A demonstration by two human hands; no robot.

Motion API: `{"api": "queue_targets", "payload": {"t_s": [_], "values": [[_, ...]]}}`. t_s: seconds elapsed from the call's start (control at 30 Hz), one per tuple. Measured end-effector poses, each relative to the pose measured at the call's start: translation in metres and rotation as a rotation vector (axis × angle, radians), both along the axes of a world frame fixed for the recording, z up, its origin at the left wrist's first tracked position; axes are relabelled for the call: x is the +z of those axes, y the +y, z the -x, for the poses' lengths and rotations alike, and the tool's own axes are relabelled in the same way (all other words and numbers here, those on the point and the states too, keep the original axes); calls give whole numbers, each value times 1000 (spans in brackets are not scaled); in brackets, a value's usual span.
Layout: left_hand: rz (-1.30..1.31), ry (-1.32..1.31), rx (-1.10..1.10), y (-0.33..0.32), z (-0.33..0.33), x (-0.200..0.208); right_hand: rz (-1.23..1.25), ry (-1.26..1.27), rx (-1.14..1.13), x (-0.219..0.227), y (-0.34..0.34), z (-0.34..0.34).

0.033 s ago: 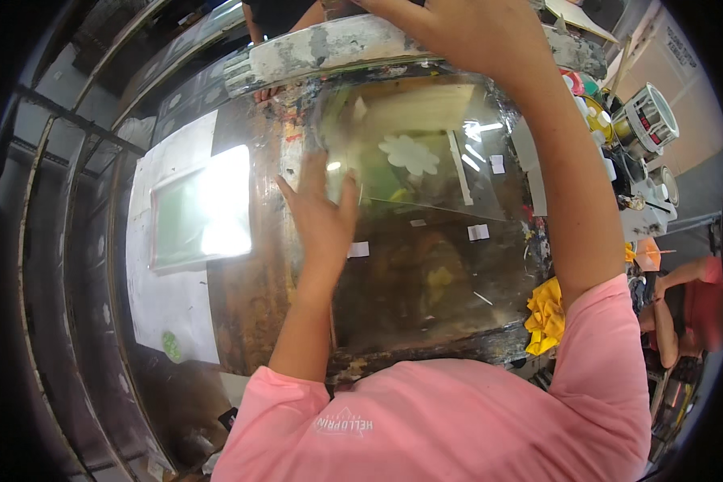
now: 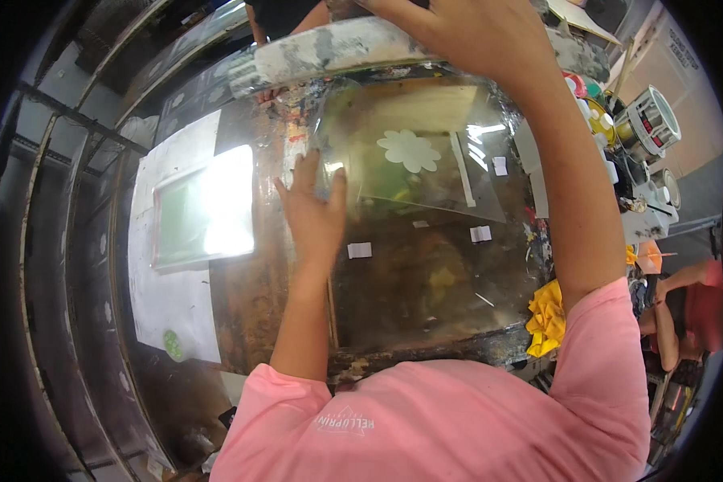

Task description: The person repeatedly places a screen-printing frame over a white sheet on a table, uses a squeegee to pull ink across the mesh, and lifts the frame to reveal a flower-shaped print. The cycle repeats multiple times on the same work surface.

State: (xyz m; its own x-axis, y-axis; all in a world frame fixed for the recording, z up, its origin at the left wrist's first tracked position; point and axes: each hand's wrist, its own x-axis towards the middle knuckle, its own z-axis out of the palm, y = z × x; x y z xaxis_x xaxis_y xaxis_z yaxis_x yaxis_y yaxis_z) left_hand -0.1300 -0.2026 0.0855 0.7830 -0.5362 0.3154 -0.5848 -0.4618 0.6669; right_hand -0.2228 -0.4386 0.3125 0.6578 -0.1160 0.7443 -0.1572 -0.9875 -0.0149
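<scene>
My left hand (image 2: 313, 213) is open, fingers spread, at the left edge of a clear plastic sheet (image 2: 434, 197) on the dark work table. Whether the fingertips press on the sheet, I cannot tell. A white flower-shaped piece (image 2: 410, 150) and a thin white strip (image 2: 463, 169) show at the sheet. My right arm reaches to the far side, where my right hand (image 2: 474, 36) lies over a paint-stained frame bar (image 2: 337, 55); its fingers run out of view. Small white paper tabs (image 2: 360, 251) lie on the dark surface.
To the left, a glossy framed pane (image 2: 193, 213) lies on white paper (image 2: 173, 301). A crumpled yellow cloth (image 2: 546, 319) sits at the near right corner. Paint cans (image 2: 648, 120) crowd the right side. Another person's hand (image 2: 267, 95) is below the bar; someone else (image 2: 691, 309) is at right.
My left hand has shifted slightly to the left, its fingers closer together. My right hand stays over the bar.
</scene>
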Motion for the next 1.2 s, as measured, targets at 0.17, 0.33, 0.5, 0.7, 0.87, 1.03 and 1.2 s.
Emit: {"api": "queue_targets", "payload": {"t_s": [0.17, 0.33, 0.5, 0.7, 0.87, 1.03, 1.2], "values": [[-73, -131, 186, 70, -65, -10, -102, 58, 5, -8, 10, 12], [-275, -223, 300, 133, -166, -35, 52, -51, -46, -22, 11, 13], [-601, -366, 462, 172, -165, -62, 85, -53, -35, -28, 15, 16], [-739, -300, 330, 193, -115, -95, 56, -2, -57, -31, 20, 20], [-631, -235, 300, 198, -142, -65, 79, 64, -115, -26, 13, 17], [-890, -109, -1, 192, -159, -4, 68, 53, -50, -18, 9, 11], [-746, -214, -52, 139, -79, -29, 58, 10, -39, -18, 10, 12]]}}
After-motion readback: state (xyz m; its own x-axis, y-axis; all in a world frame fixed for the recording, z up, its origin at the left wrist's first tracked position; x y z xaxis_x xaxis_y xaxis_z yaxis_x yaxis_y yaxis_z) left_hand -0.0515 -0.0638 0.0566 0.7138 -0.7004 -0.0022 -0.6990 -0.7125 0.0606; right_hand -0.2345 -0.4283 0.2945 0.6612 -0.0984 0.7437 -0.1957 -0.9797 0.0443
